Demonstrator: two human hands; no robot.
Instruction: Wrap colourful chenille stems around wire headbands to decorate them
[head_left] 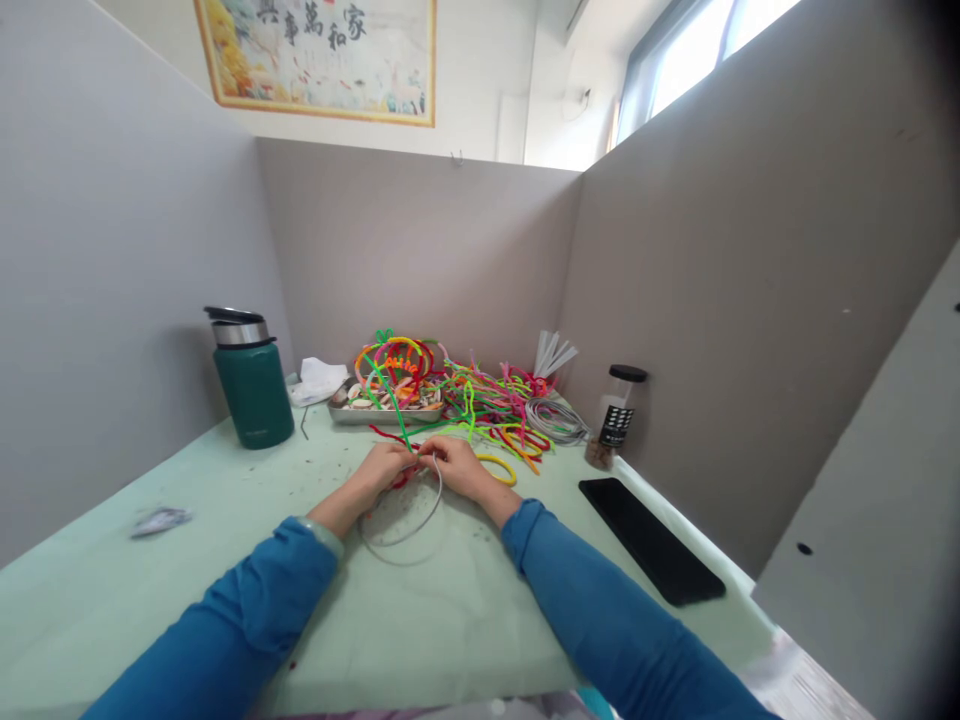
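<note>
My left hand point(388, 468) and my right hand point(453, 465) meet fingertip to fingertip above the middle of the pale green table. Between them the fingers pinch a thin grey wire hoop point(409, 540), which curves down below the hands. A green fuzzy stem point(391, 395) rises from the fingertips, leaning up to the left. Something red point(405, 478) shows just under the fingers. Both hands are closed; which fingers grip the stem and which the wire is too small to tell. A yellow ring point(498, 469) lies just right of my right hand.
Behind the hands sit a metal tray point(386, 415) of small pieces, colourful fuzzy stems point(495, 400) and coiled grey wire point(556, 421). A green bottle point(253, 390) stands left. At right are a black-lidded jar point(615, 418) and a black slab point(651, 540). Grey partitions point(420, 250) surround the table point(420, 640).
</note>
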